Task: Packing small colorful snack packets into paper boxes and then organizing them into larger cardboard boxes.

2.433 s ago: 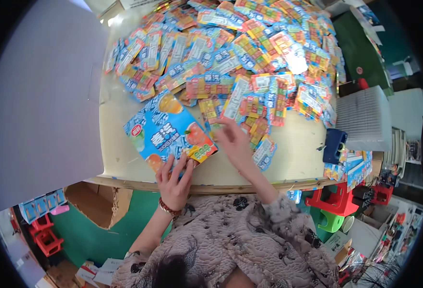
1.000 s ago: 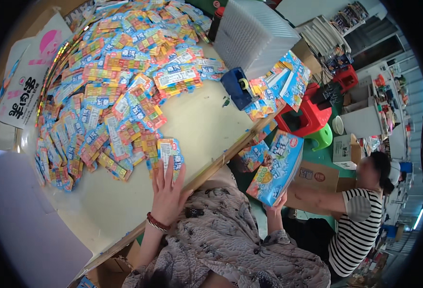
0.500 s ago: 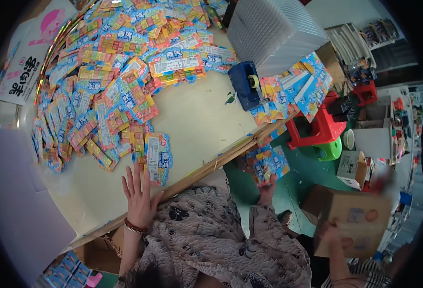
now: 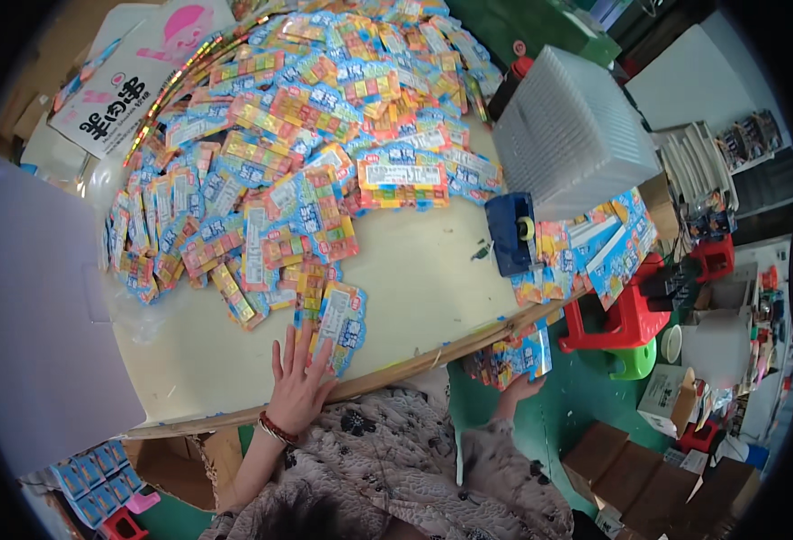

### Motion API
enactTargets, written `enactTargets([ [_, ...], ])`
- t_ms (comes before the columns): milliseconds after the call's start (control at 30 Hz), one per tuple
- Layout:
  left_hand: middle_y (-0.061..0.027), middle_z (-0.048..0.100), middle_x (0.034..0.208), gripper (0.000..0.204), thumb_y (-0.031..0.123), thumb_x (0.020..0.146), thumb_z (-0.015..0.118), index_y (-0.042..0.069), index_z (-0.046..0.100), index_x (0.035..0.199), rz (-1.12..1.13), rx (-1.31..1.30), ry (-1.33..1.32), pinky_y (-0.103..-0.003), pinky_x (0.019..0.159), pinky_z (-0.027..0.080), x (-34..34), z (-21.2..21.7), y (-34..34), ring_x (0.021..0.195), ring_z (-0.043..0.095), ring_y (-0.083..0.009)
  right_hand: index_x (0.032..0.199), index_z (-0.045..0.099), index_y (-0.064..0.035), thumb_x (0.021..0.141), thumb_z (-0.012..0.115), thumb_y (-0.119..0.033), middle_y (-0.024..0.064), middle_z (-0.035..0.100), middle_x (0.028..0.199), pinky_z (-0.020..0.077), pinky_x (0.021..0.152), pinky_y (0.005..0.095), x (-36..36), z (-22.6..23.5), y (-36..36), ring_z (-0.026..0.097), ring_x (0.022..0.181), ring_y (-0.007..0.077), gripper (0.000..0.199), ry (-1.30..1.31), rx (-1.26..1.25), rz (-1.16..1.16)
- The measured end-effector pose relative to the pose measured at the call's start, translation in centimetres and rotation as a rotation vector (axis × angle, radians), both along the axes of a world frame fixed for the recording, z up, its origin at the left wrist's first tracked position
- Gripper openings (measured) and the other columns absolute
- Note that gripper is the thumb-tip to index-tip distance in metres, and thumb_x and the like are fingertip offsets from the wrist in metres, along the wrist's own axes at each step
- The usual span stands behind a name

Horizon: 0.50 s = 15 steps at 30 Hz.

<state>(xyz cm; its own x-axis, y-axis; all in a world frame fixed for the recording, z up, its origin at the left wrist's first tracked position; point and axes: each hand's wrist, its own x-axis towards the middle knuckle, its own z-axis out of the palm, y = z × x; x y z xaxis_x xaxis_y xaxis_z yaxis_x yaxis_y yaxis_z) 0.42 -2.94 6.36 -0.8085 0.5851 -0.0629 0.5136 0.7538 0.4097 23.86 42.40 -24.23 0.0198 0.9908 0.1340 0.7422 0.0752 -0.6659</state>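
One broad cream-coloured table with a wooden edge [image 4: 414, 279] spreads before you, bearing a heap of flat blue, orange and yellow packets [image 4: 297, 153] across its far and left parts. To your right stands a tall stack of clear ribbed plastic trays [image 4: 567, 135]; beyond the table's edge is a red plastic stool [image 4: 635, 315]. A dark blue tape dispenser [image 4: 507, 234] sits just beside the trays. Below the edge, your right hand [image 4: 522, 389] meets the bottom of some blue-and-orange printed packaging [image 4: 531, 351]; its fingers are partly hidden, so whether they grip cannot be told. Your left hand [image 4: 297, 396] lies with fingers extended and spread, fingertips at a blue-edged packet [image 4: 347, 315] nearest you, and wears a thin reddish bracelet [image 4: 275, 429].
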Motion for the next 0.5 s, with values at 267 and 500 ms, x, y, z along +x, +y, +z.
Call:
enactTargets([
  [267,-0.0105,0.018,0.154,0.067,0.037,0.081,0.064,0.030,0.036,0.141,-0.098,-0.081,0.027,-0.065,0.108,0.004,-1.9,-2.5,-0.6,0.142,0.012,-0.0358,0.127,0.048,0.0018,0.095,0.050,-0.007,0.0138,0.059,0.114,0.0450,0.090,0.0318,-20.1,30.6,-6.7,0.057,0.106,0.0211,0.033,0.774,0.218,0.531],
  [500,-0.0071,0.022,0.153,0.057,0.031,0.079,0.067,0.039,0.048,0.132,-0.125,-0.138,0.368,-0.063,0.108,0.005,-9.3,-3.7,-3.3,0.142,0.014,-0.0353,0.124,0.052,-0.0030,0.091,0.059,-0.019,0.0149,0.057,0.118,0.0410,0.095,0.0373,-28.8,36.2,-0.3,0.051,0.112,0.0284,0.038,0.279,0.687,0.566],
])
